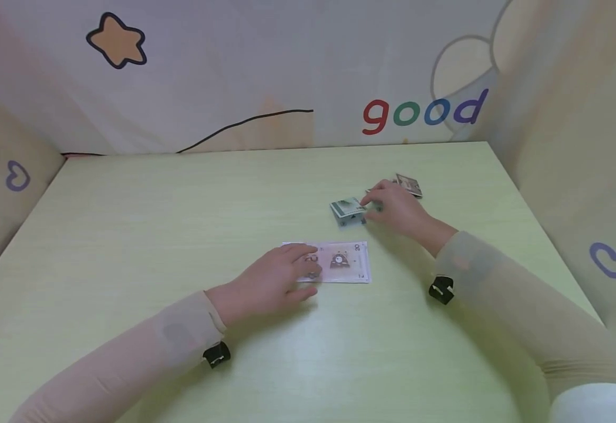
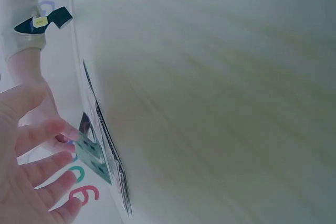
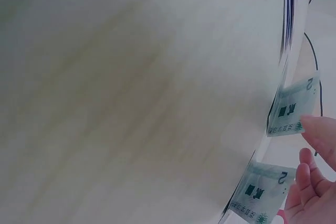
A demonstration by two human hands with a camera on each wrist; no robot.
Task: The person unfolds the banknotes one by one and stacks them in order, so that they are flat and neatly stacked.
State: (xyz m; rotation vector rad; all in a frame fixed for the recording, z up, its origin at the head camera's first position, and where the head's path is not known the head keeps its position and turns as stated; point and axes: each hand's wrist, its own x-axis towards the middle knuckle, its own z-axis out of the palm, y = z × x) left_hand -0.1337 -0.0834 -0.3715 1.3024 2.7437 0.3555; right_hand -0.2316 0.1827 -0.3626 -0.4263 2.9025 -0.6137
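Over the left part of a stack of pinkish-purple play banknotes [image 1: 359,262], my left hand [image 1: 273,276] has its fingers spread and holds nothing. My right hand [image 1: 400,208] is farther back, its thumb and index fingertips pinching the right edge of a folded green play banknote [image 1: 347,210]. In the right wrist view this folded note [image 3: 291,109] stands tilted up from the table, the thumb overlapping its edge. A second folded green note [image 3: 257,190] sits beside the other fingers; the hand mostly hides it in the head view.
A brown folded note [image 1: 409,185] lies behind my right hand. The pale green table [image 1: 154,223] ends at a printed cloth backdrop [image 1: 244,70] behind it, with more cloth at both sides. A white rounded thing [image 1: 598,405] shows at the lower right corner.
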